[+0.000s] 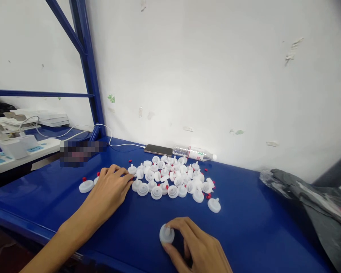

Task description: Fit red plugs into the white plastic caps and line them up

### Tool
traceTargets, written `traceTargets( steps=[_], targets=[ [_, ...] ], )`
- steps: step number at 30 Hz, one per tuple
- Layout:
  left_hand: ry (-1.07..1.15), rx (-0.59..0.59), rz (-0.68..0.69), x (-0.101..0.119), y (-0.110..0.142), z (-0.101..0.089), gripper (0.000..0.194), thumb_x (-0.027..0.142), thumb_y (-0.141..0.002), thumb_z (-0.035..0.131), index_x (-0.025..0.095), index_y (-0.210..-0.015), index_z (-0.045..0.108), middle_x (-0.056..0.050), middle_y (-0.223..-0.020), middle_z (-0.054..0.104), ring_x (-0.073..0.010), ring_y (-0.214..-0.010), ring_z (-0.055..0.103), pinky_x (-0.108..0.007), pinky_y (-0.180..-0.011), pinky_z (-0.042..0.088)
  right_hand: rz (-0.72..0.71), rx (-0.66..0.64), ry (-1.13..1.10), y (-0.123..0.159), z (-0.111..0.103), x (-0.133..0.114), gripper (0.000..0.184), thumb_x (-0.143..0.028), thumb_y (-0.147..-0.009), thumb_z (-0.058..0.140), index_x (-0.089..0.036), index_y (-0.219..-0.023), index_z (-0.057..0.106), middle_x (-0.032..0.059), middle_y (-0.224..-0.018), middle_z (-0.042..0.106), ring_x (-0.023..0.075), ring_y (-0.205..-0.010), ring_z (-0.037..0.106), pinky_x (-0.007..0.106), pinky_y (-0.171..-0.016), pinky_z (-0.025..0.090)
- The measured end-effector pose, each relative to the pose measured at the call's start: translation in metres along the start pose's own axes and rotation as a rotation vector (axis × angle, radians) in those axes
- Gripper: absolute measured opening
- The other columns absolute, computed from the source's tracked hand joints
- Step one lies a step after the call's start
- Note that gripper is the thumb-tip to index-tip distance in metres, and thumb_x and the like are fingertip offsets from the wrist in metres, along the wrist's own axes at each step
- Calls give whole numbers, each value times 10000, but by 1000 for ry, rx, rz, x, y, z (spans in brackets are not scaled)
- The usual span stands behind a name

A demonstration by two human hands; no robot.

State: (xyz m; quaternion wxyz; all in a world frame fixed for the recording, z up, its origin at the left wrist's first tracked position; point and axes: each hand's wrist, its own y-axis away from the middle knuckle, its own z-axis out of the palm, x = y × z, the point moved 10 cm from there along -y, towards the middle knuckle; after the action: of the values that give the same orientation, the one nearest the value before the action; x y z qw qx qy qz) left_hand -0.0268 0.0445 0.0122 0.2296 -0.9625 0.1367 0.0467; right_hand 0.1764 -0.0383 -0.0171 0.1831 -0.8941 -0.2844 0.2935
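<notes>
My right hand (197,242) pinches a round white plastic cap with a narrow spout (167,235) between thumb and fingers, close above or on the blue table; the spout points up. At the left edge of a pile of similar white caps (173,191), my left hand (115,185) has its fingers bent and its tips together; whatever they hold, if anything, is hidden. Small red tips (208,196) lie among and beside the pile. Left of that hand stands a white cap with a red tip on its spout (86,185), and another is partly covered by the hand.
Behind the pile lie a phone (158,150) on a white cable and a clear plastic bottle (194,153). Grey plastic bags (309,201) rest at the right. A power strip (42,146) with plugs is at the left, near a blue metal post (88,64). A white wall closes the back.
</notes>
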Motion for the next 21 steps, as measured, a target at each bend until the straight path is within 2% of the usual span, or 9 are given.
traceTargets(
  steps=[4, 12, 15, 17, 21],
  targets=[
    [5, -5, 13, 4, 0, 2, 340, 153, -972, 450, 197, -1095, 763, -121, -1062, 753, -330, -985, 595, -423, -785, 384, -7, -16, -21, 0, 1, 0, 210, -457, -1025, 483, -289, -1065, 604, -24, -973, 727, 92, -420, 531, 231, -487, 492],
    [50, -6, 15, 0, -1, 5, 331, 133, -972, 452, 211, -957, 773, -98, -958, 774, -317, -925, 629, -411, -757, 378, -22, -25, -32, 0, 1, 0, 177, -430, -1020, 508, -285, -1074, 594, -18, -981, 728, 91, -432, 534, 223, -488, 479],
    [73, 15, 18, 2, 0, 2, 338, 107, -954, 451, 214, -936, 772, -96, -936, 776, -319, -932, 635, -406, -755, 392, -20, -7, -38, -1, 0, -1, 217, -459, -1029, 479, -284, -1059, 604, -16, -962, 733, 88, -418, 526, 217, -489, 483],
    [96, 37, 18, 3, 2, -3, 343, 112, -954, 445, 214, -1000, 769, -97, -968, 775, -324, -945, 638, -414, -770, 415, -16, 5, -34, -1, 0, -1, 247, -476, -1034, 457, -283, -1046, 611, -13, -958, 737, 88, -413, 525, 214, -492, 488],
    [188, 109, -17, 6, 11, -22, 333, 218, -992, 430, 178, -1114, 737, -110, -1077, 744, -289, -924, 671, -407, -811, 491, -7, 40, -8, 1, 0, 0, 294, -495, -1039, 409, -284, -1037, 614, -12, -980, 746, 93, -398, 511, 225, -498, 506]
  ],
)
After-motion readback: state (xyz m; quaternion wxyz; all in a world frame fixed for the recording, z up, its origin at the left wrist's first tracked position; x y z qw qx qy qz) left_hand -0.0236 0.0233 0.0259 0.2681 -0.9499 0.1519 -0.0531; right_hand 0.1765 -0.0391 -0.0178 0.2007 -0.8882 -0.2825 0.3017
